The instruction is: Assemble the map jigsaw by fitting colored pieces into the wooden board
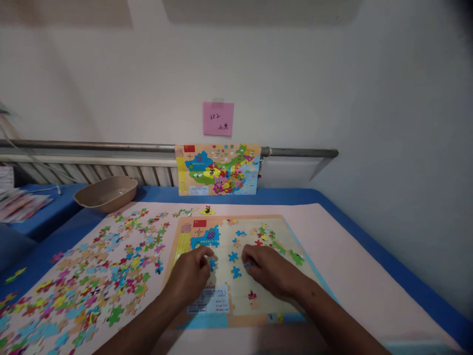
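Note:
A partly assembled jigsaw puzzle of a map (203, 320) lies in its tray on the table. My left hand (190, 273) is over its left half with the fingers curled in. A blue puzzle piece (212, 265) shows right beside the thumb; whether the fingers grip anything is hidden. My right hand (271, 271) is closed over the tray's middle, a bit of a blue piece (247, 265) showing at its fingertips. Between the hands lie loose blue pieces (235, 272). Farther right are green pieces (296, 257), and nearer me a red-and-pink piece (252, 296).
Many loose puzzle pieces (121, 266) are spread over the pink sheet on the left. A beige basin (107, 193) stands behind them. The printed map picture (218, 170) hangs from a pipe (303, 153) under a pink note (218, 119). A wall (406, 148) rises on the right.

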Demonstrator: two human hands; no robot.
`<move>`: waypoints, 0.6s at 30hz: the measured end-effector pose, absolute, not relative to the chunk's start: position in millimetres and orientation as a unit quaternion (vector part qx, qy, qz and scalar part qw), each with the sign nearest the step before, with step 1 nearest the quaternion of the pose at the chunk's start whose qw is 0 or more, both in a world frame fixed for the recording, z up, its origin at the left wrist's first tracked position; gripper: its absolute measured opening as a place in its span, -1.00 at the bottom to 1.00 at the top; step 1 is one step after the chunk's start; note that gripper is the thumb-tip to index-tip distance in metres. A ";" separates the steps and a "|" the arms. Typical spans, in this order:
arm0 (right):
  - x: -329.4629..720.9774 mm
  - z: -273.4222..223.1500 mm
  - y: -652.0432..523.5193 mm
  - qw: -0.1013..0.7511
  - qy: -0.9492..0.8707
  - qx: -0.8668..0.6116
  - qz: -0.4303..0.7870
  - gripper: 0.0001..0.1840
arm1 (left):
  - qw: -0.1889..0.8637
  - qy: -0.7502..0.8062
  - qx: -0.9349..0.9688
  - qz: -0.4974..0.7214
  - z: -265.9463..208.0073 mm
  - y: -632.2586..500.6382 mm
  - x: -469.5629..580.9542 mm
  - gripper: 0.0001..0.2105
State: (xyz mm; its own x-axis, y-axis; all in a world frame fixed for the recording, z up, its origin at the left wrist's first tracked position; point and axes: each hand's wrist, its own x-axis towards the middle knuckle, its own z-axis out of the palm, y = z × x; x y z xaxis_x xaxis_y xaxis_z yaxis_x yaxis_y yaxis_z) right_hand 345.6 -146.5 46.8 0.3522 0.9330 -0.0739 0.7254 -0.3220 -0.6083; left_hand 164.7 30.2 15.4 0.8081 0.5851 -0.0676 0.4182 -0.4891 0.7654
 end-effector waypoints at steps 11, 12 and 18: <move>357.8 18.3 -136.0 0.544 -0.330 -0.685 0.355 -0.81 | 0.223 0.287 0.930 0.048 25.5 10.6 188.9 -0.83; 355.9 18.7 -135.3 0.550 -0.326 -0.680 0.358 -0.81 | 0.212 0.282 0.934 0.048 28.1 9.4 185.5 -0.83; 348.0 24.4 -133.2 0.548 -0.336 -0.682 0.350 -0.80 | 0.210 0.271 0.938 0.052 40.1 8.7 152.7 -0.82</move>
State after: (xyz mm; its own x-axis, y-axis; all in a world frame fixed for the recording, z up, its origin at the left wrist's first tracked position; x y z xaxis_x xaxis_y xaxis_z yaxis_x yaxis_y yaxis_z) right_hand 348.0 -133.2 24.4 0.5303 0.8408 -0.1088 0.0743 -0.1739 -0.9820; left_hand 152.7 8.7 40.1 0.8483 0.5293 -0.0167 0.4859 -0.7656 0.4215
